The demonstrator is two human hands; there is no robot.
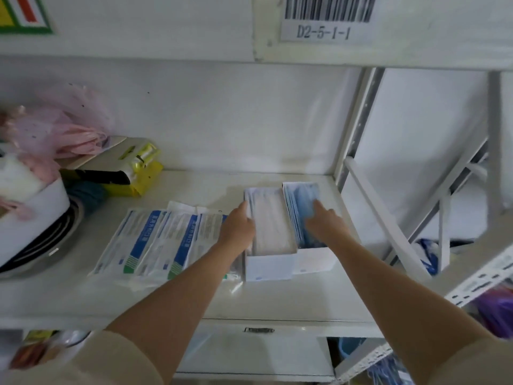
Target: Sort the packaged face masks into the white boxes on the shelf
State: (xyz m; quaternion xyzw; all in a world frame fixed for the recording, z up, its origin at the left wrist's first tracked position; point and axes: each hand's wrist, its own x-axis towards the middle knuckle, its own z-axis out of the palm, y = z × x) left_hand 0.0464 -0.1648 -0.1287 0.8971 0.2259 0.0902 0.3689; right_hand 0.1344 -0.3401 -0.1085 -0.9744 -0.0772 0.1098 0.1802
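- Standing side by side on the white shelf (194,190) are 2 white boxes, touching each other, both open at the top.
- Left white box (268,266): filled with upright packets of white face masks (270,223).
- Right white box (316,259): filled with upright packets of blue face masks (301,202).
- Left hand (238,227): laid against the left edge of the left box, thumb stretched up along the packets; whether the fingers of this grip are grasping a packet cannot be told, as they are hidden behind the hand.
- Right hand (323,222): grip released, forefinger held straight and pressed down on the blue packets in the right box.
- Loose packaged face masks (163,240): at least 3 flat packets with blue and green print, overlapped on the shelf just left of the boxes.
- Yellow carton (133,179): lain at the back left of the shelf.
- Pink plastic bags (58,129): heaped in the far left corner.
- Barcode label (323,18): marked D2-5-1-1, fixed on the beam above.
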